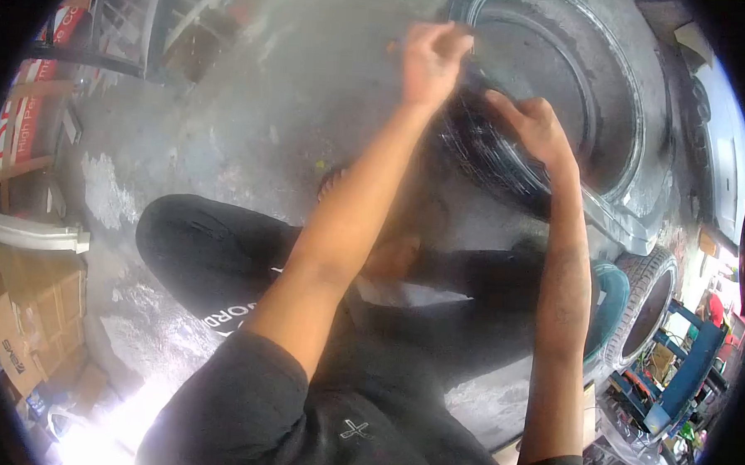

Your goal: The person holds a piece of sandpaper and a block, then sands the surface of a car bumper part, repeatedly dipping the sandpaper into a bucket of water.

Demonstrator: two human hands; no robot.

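A black tire (pixel 496 159) lies in front of me, its near side dark and shiny with scuff marks. My left hand (pixel 432 65) is raised at the tire's left edge, its fingers curled in and blurred by motion. Something small and dark seems to sit by its fingertips, but I cannot make out what it is. My right hand (pixel 536 130) is closed over the tire's near side, thumb pointing left; its other fingers are mostly hidden.
My bent legs (pixel 214 238) are close beneath my arms on the stained concrete floor (pixel 252 127). Another tire (pixel 645 307) stands at right beside a blue metal frame (pixel 691 371). Cardboard boxes (pixel 49 318) and a white curved piece (pixel 32 233) are at left.
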